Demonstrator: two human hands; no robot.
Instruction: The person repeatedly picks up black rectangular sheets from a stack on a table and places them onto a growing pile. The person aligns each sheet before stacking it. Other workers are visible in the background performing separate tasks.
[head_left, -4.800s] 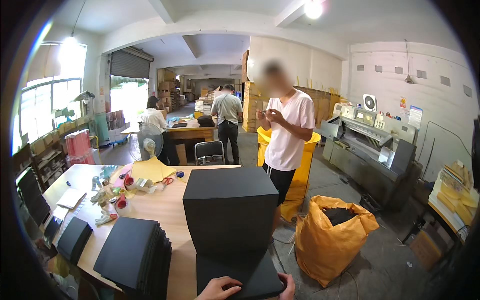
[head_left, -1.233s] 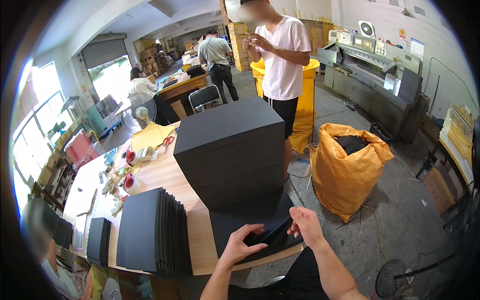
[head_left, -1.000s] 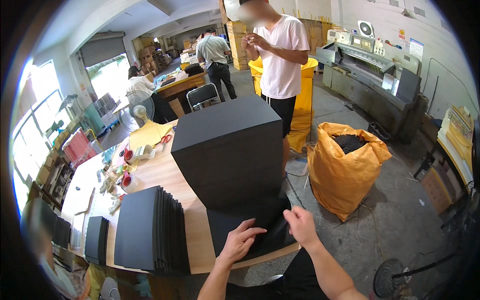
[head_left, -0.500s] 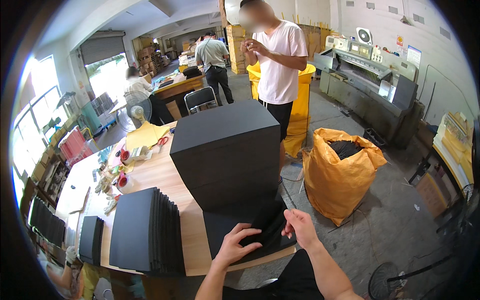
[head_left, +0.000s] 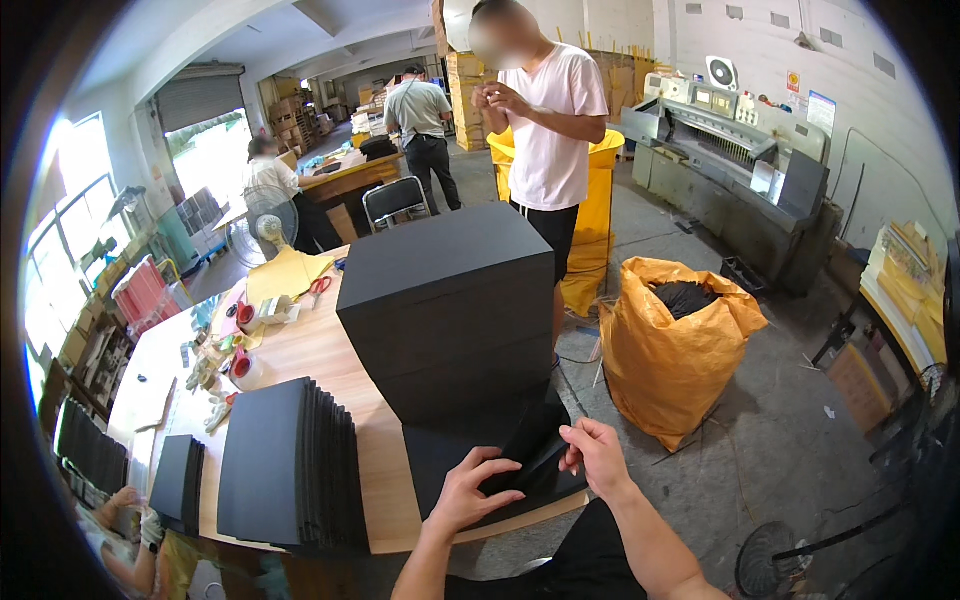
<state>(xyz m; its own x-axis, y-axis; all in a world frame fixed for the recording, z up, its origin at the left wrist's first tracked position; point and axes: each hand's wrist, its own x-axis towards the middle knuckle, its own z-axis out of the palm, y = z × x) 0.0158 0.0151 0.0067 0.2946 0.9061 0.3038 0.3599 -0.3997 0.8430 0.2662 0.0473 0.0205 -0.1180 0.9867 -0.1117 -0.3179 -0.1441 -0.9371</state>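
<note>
At the front edge of the table, a flat black sheet (head_left: 430,465) lies under my hands, with thin dark folded sheets (head_left: 535,440) curving up from it. My left hand (head_left: 476,490) rests on the black material, fingers apart and slightly bent. On the other side, my right hand (head_left: 598,458) pinches the edge of a raised black sheet between thumb and fingers. Just beyond both hands rises a tall block of stacked black board (head_left: 450,300). How many layers the right hand grips is too dark to tell.
Left on the wooden table (head_left: 385,490) stand black board stacks (head_left: 265,465), with tape rolls (head_left: 245,368) and red scissors (head_left: 320,286) behind. An orange sack (head_left: 680,370) of black scraps is on the floor. A person (head_left: 550,130) stands across the table; another's gloved hand (head_left: 150,525) is lower left.
My right hand has moved slightly left, and the raised sheet between my hands is bent further up. My left hand stays about where it was. The gloved hand at lower left has shifted.
</note>
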